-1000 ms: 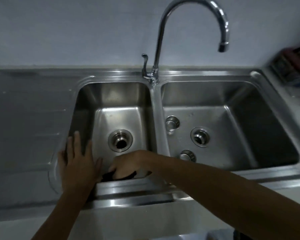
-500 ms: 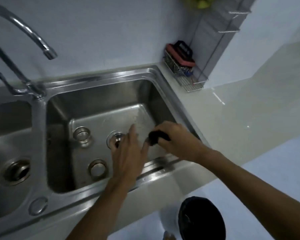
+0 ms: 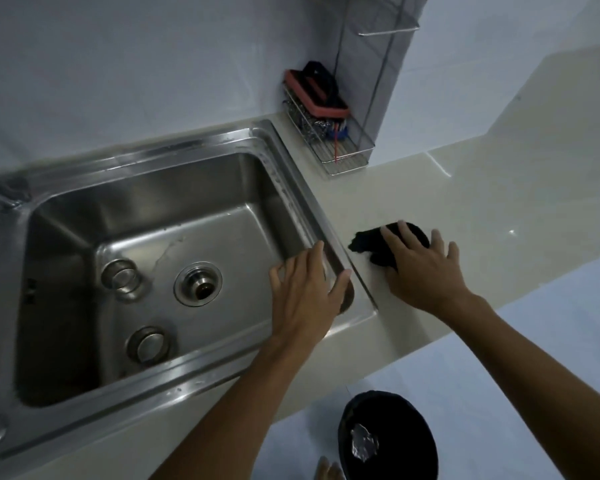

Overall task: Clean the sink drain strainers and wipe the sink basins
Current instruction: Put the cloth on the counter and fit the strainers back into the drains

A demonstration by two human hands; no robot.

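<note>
On the pale surface point(image 3: 465, 202), just past the right rim of the steel sink point(image 3: 291, 188), the right hand point(image 3: 421, 268) lies flat with its fingers spread, pressing down on a black cloth point(image 3: 368, 242); the hand is open over the cloth and not clenched round it. That cloth sits close to the sink's right edge, bunched dark under the palm and sticking out to the left of the fingers. Beside it, the left hand point(image 3: 307, 289) rests open and empty on the near right corner of the right basin point(image 3: 160, 202), fingers splayed across the rim and the inner wall, gripping nothing. Down on the basin floor the drain opening point(image 3: 198, 285) shows as a bright ring with a dark hole, and two loose strainers lie apart from it: one strainer point(image 3: 122, 277) toward the left wall, the other strainer point(image 3: 149, 346) nearer the front wall. At the back edge of the surface, against the wall, stands a wire rack point(image 3: 340, 157) holding a red-and-black scrubbing pad point(image 3: 317, 93) and some steel wool. Below the front edge of the surface, on the floor, a black-lined bin point(image 3: 395, 441) holds a crumpled silvery scrap.
</note>
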